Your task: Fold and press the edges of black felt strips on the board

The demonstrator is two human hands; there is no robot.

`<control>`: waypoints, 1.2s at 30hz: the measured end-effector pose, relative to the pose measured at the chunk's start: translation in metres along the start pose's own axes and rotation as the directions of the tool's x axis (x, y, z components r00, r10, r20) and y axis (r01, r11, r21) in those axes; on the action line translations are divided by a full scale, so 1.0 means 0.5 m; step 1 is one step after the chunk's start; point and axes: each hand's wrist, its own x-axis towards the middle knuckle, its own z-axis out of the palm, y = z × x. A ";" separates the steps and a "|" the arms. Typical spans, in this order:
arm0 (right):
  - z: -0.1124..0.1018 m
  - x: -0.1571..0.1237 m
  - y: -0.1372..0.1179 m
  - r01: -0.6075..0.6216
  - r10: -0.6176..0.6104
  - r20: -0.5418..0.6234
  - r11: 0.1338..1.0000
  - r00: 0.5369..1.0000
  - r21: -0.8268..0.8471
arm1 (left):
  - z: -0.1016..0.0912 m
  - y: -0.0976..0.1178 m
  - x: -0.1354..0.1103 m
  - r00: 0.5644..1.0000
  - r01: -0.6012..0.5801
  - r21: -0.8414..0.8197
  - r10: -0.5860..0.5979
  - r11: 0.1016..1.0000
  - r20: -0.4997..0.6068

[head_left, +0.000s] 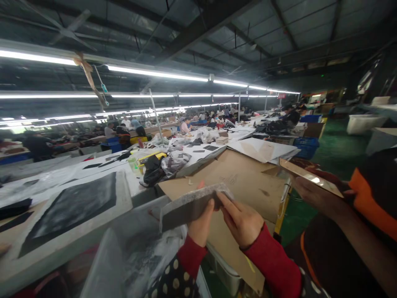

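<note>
Grey sheet [186, 207], held in the air over the near edge of the cardboard [248, 186] on the table [133, 186]: thin, matte and apparently light, stiff enough to stay flat yet probably bendable, so best gripped at its right end and lower edge. Left hand [200, 227] clamps it, thumb on the near face and a fingertip over the top edge; right hand [243, 223] pinches the right end. Past the cardboard's right corner, a co-worker's hand [310, 194] holds a tan board [310, 177].
</note>
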 end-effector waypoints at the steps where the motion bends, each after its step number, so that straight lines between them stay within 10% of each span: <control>1: -0.001 0.003 0.008 0.003 -0.003 -0.005 1.000 1.000 -0.019 | 0.011 -0.003 0.003 1.000 -0.007 0.019 0.007 1.000 0.000; 13: -0.012 0.003 0.079 -0.025 0.026 0.011 0.996 1.000 -0.081 | 0.078 -0.018 0.012 0.996 -0.079 0.123 0.084 0.989 -0.036; 36: -0.041 -0.010 0.113 -0.100 0.098 -0.019 0.983 0.995 -0.154 | 0.080 -0.022 -0.007 0.993 -0.096 0.212 0.108 0.973 -0.047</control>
